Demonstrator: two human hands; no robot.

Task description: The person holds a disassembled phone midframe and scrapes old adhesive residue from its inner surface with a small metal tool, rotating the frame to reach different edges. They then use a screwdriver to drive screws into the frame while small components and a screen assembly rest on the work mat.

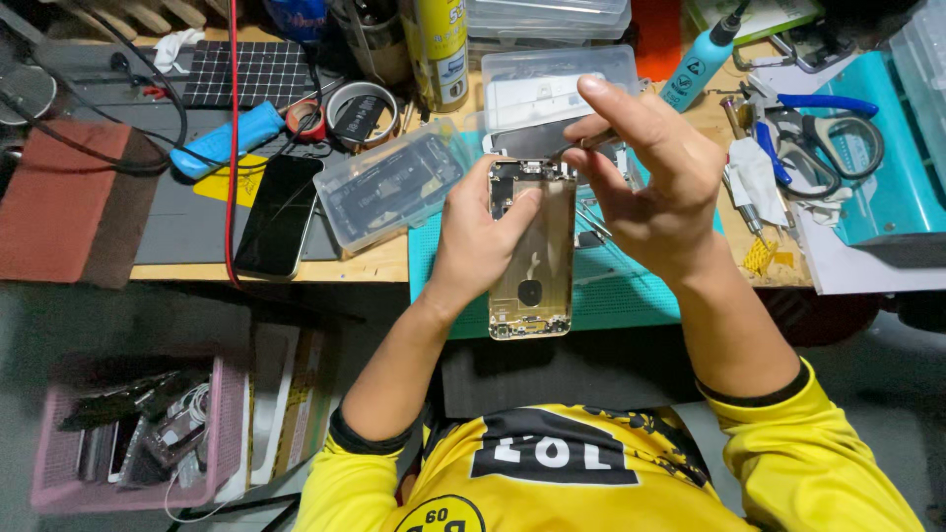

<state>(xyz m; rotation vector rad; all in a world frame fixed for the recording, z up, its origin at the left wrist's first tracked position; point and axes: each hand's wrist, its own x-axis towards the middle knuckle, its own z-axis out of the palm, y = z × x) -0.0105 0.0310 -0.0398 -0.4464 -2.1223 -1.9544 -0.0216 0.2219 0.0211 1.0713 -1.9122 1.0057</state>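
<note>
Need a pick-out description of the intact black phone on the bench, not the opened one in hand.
Start at the wooden workbench and go to its front edge, left of the green cutting mat. The black smartphone lies flat there, screen dark, beside a red cable and a clear plastic parts box. Unlike the gold phone housing in the left hand, it is closed and untouched.

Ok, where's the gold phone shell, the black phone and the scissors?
Gold phone shell [533,258], head view: middle of its open inside.
Black phone [279,214], head view: centre of its dark screen.
Scissors [826,150], head view: on the grey handle loops.
</note>
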